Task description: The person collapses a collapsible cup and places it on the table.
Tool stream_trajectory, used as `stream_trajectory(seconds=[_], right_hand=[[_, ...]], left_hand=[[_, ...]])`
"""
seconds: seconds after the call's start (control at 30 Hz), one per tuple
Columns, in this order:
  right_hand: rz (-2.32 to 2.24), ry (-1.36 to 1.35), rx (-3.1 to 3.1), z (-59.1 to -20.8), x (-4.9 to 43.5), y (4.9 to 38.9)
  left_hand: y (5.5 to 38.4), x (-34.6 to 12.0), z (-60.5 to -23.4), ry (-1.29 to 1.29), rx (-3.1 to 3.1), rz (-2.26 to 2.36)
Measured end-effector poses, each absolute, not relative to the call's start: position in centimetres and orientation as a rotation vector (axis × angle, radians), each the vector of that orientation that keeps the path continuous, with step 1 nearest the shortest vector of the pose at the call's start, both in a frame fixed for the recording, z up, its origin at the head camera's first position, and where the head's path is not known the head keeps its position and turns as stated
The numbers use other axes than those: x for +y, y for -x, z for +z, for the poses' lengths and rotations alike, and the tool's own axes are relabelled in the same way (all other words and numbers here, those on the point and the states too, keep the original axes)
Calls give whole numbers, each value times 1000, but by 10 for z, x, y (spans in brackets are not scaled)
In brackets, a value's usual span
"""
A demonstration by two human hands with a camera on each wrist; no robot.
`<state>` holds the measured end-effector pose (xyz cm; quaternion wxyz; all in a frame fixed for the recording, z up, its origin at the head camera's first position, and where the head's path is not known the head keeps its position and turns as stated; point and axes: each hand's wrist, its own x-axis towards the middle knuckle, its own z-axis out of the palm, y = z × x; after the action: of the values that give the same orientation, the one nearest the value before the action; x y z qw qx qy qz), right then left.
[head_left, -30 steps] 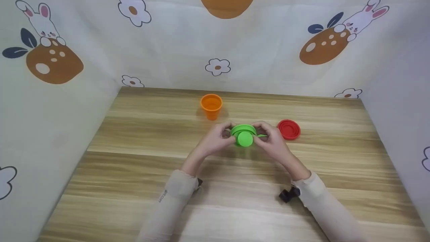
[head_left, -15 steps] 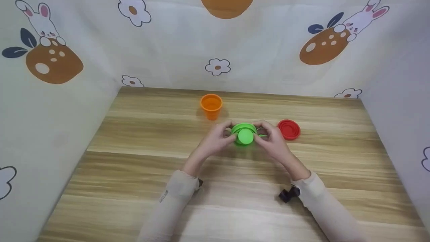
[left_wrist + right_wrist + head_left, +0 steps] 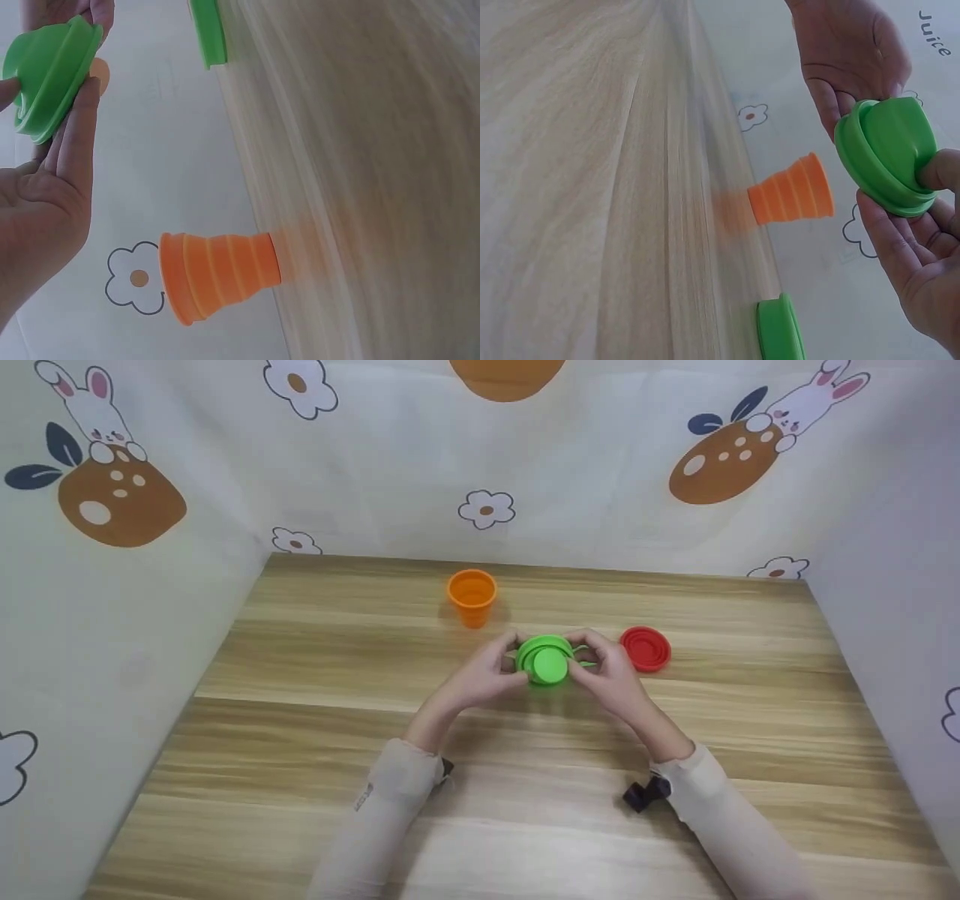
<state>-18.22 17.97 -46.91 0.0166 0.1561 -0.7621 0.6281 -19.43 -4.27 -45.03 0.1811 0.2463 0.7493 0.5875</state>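
Observation:
A green collapsible cup (image 3: 550, 665), partly folded, is held up off the table between both hands, its small round base turned toward the head camera. My left hand (image 3: 486, 671) grips its left side, thumb at the front and fingers behind. On the other side my right hand (image 3: 611, 679) pinches the cup the same way. The right wrist view shows the cup's stepped wall (image 3: 889, 154) tilted, with a thumb pressing near its base. Another green piece (image 3: 778, 330), low and rimmed, sits on the table; in the head view the right hand mostly hides it.
An orange collapsible cup (image 3: 472, 598) stands extended and upright behind the left hand. To the right of the right hand lies a red collapsed cup (image 3: 645, 649). Patterned fabric (image 3: 390, 465) walls the back and sides of the wooden table (image 3: 300, 660).
The green cup has tilted slightly in the hands, its base shifting a little up and right, and more of its rings show. The left thumb has slid slightly lower. Other cups have not moved.

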Motion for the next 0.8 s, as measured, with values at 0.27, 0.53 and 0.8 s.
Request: stream_trajectory(seconds=[0.27,0.53,0.8], right_hand=[[1979,-471,-2362,-468,179,182],[2190,-561,-2321,-468,186,183],[2328,-606,-2290,-466,189,184]], left_hand=[[194,-43,-450,-717,2136,1693],[195,-42,-450,-666,2137,1756],[194,-44,-450,-684,2057,1805]])
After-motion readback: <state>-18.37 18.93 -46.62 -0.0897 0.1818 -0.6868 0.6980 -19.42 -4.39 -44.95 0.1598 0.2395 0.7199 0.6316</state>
